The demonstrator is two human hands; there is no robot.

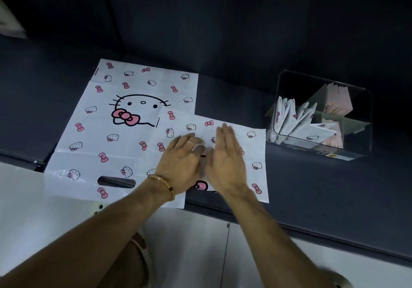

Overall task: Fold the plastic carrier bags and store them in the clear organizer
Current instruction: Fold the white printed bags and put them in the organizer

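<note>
Both flat hands, left hand point(180, 165) and right hand point(226, 165), pressed the slippery bag point(252, 151), gripping nothing; it risked sliding toward the organizer point(365, 131) at three o'clock.

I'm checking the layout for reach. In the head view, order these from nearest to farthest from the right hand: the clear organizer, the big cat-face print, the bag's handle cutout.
From the right hand:
1. Handle cutout, to its left, near edge.
2. Big cat-face print, farther left and back.
3. Clear organizer, off to its right.

Cat-print bags point(116, 136) flat; organizer point(321, 118) part-filled.
</note>
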